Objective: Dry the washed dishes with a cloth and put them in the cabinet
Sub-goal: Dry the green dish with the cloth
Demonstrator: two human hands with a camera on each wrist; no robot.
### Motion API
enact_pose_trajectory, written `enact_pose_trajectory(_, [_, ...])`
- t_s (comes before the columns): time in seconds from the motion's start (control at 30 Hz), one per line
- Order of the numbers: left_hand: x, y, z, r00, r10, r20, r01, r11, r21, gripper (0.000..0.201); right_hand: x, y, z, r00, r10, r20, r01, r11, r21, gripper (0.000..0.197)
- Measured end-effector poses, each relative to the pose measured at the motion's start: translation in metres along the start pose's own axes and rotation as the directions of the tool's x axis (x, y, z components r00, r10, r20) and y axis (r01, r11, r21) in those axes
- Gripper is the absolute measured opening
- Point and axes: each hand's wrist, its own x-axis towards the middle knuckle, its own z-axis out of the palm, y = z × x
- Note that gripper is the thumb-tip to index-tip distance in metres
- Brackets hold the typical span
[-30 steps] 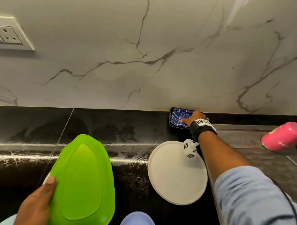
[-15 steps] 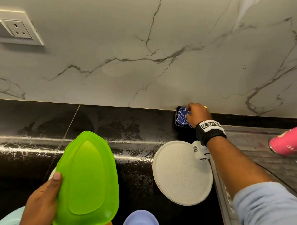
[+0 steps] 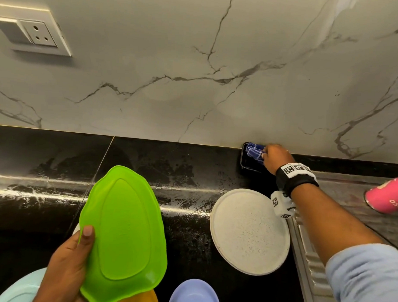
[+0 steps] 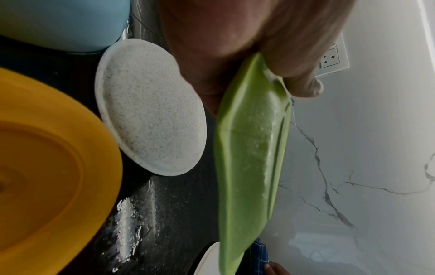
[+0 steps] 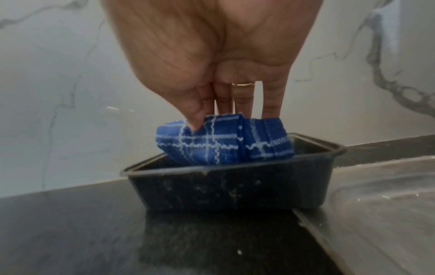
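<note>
While the right hand (image 5: pixel 212 61) pinches the folded blue checked cloth (image 5: pixel 223 141) between thumb and fingers, the cloth sits half out of the black plastic tray (image 5: pixel 230 186) at the far edge of the counter, against the marble wall, centre-right in the head view

Risks, judged from this moment:
- tray looks light; if the cloth drags on its rim the tray may tip or slide on the wet black counter (image 3: pixel 181 172)
- pinch takes only the upper folds; the lower folds may fall open on the way up and trail in the standing water, wetting the cloth
- the right forearm crosses just above the speckled white plate (image 3: pixel 249 231); a low return path could knock it toward the steel sink drainboard (image 3: pixel 307 256)
- green plate (image 3: pixel 123 234) is held by one edge only; its surface looks wet, so it may slip

Pose:
- right arm stretched forward, wrist bent down, fingers pointing into the tray, thumb pressed into the cloth's near face
- left hand (image 3: pixel 65 270) at lower left of the head view, thumb on the green plate's upper face, fingers curled beneath, clamped on its rim; plate tilted up off the counter, above a yellow dish (image 4: pixel 47 158)
</note>
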Motion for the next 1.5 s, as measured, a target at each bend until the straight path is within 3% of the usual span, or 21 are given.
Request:
enact_pose_trajectory(0.1, [-0.001,0.005,0.004,0.998,0.022,0.053,-0.02,0.999,-0.04,0.061,-0.01,0.003,-0.025,0.997,0.065,-0.033,-0.061,0.99,0.13,0.024])
enact_pose_trajectory(0.2, [-0.012,0.019,0.015,0.991,0.049,0.123,-0.039,0.996,-0.079,0.05,-0.04,-0.001,-0.061,0.99,0.118,-0.079,-0.089,0.949,0.302,0.026])
enact_pose_trajectory(0.3, [-0.024,0.032,0.02,0.982,0.076,0.175,-0.064,0.995,-0.077,0.047,-0.096,-0.027,-0.092,0.967,0.151,-0.206,-0.025,0.859,0.511,0.024])
enact_pose_trajectory(0.33, [-0.025,0.035,0.019,0.98,0.077,0.185,-0.064,0.995,-0.077,0.046,-0.119,-0.041,-0.1,0.95,0.19,-0.246,0.002,0.788,0.615,0.022])
enact_pose_trajectory(0.37, [-0.026,0.039,0.017,0.979,0.074,0.19,-0.06,0.995,-0.077,0.046,-0.141,-0.056,-0.104,0.935,0.251,-0.249,0.024,0.657,0.753,0.021])
enact_pose_trajectory(0.43, [-0.026,0.042,0.01,0.976,0.056,0.209,-0.043,0.997,-0.065,0.047,-0.186,-0.09,-0.106,0.93,0.355,-0.101,0.015,0.237,0.971,0.024])
enact_pose_trajectory(0.5, [-0.027,0.046,0.001,0.973,0.037,0.228,-0.027,0.998,-0.049,0.048,-0.22,-0.12,-0.094,0.954,0.263,0.141,-0.109,-0.132,0.985,0.036])
enact_pose_trajectory(0.53, [-0.027,0.047,-0.006,0.971,0.03,0.236,-0.02,0.999,-0.047,0.048,-0.232,-0.133,-0.084,0.957,0.17,0.237,-0.194,-0.237,0.952,0.045])
enact_pose_trajectory(0.63, [-0.029,0.051,-0.023,0.965,0.014,0.262,-0.002,0.999,-0.046,0.045,-0.259,-0.179,-0.052,0.951,0.019,0.309,-0.283,-0.351,0.893,0.042])
enact_pose_trajectory(0.7, [-0.031,0.056,-0.036,0.96,0.009,0.281,0.005,0.999,-0.052,0.043,-0.269,-0.21,-0.041,0.973,-0.006,0.23,-0.221,-0.3,0.928,0.035])
enact_pose_trajectory(0.83, [-0.037,0.066,-0.061,0.947,0.017,0.32,-0.002,0.999,-0.048,0.042,-0.274,-0.278,-0.047,0.99,-0.099,-0.105,0.109,0.038,0.993,0.035])
enact_pose_trajectory(0.9, [-0.04,0.07,-0.07,0.94,0.043,0.339,-0.035,0.999,-0.031,0.041,-0.279,-0.309,-0.049,0.916,-0.309,-0.257,0.347,0.285,0.894,0.054])
enact_pose_trajectory(0.97, [-0.042,0.077,-0.079,0.927,0.091,0.363,-0.093,0.996,-0.013,0.04,-0.282,-0.334,-0.043,0.849,-0.475,-0.23,0.481,0.515,0.709,0.071])
enact_pose_trajectory(1.0, [-0.042,0.081,-0.085,0.918,0.121,0.378,-0.127,0.992,-0.009,0.04,-0.286,-0.342,-0.042,0.844,-0.494,-0.208,0.503,0.595,0.627,0.077])
enact_pose_trajectory(1.1, [-0.039,0.09,-0.103,0.879,0.225,0.421,-0.254,0.967,0.012,0.038,-0.312,-0.364,-0.043,0.797,-0.568,-0.206,0.585,0.639,0.499,0.083])
enact_pose_trajectory(1.23, [-0.038,0.098,-0.12,0.841,0.308,0.445,-0.336,0.942,-0.018,0.053,-0.354,-0.394,-0.025,0.646,-0.721,-0.251,0.762,0.629,0.153,0.069])
enact_pose_trajectory(1.3, [-0.039,0.102,-0.126,0.818,0.338,0.466,-0.364,0.931,-0.037,0.056,-0.361,-0.4,-0.024,0.606,-0.748,-0.27,0.789,0.609,0.083,0.065])
enact_pose_trajectory(1.37, [-0.038,0.105,-0.133,0.787,0.375,0.489,-0.423,0.906,-0.013,0.058,-0.35,-0.401,-0.035,0.642,-0.714,-0.278,0.765,0.619,0.179,0.07])
enact_pose_trajectory(1.43, [-0.035,0.11,-0.138,0.762,0.404,0.507,-0.498,0.865,0.06,0.057,-0.332,-0.399,-0.048,0.771,-0.579,-0.266,0.636,0.675,0.373,0.076])
enact_pose_trajectory(1.5, [-0.033,0.117,-0.143,0.733,0.433,0.524,-0.576,0.805,0.141,0.057,-0.32,-0.4,-0.057,0.849,-0.454,-0.269,0.527,0.705,0.474,0.075])
